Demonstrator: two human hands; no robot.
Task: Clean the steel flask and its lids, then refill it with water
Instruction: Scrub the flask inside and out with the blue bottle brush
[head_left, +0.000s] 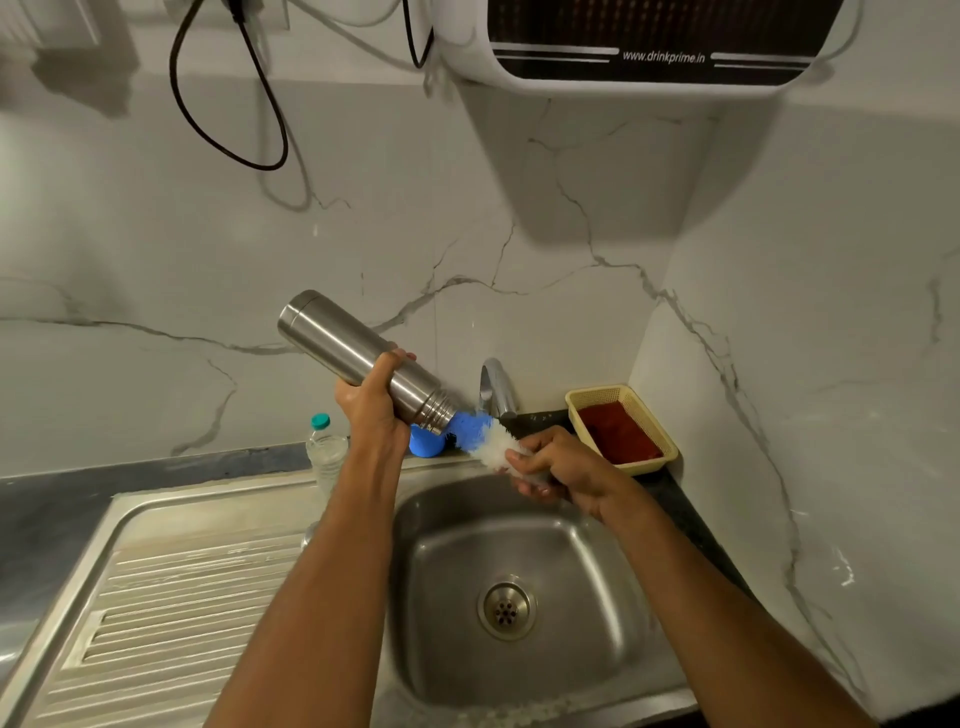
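The left hand (371, 402) grips the tilted steel flask (358, 358). The right hand (558, 465) holds a bottle brush (480, 434), maybe touching its mouth.

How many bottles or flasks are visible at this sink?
2: the steel flask, lidless and tilted mouth-down in the left hand, and a clear plastic bottle standing on the counter behind the left forearm.

walls: veined white marble (363, 249) | counter: dark stone (47, 512) | light: dim
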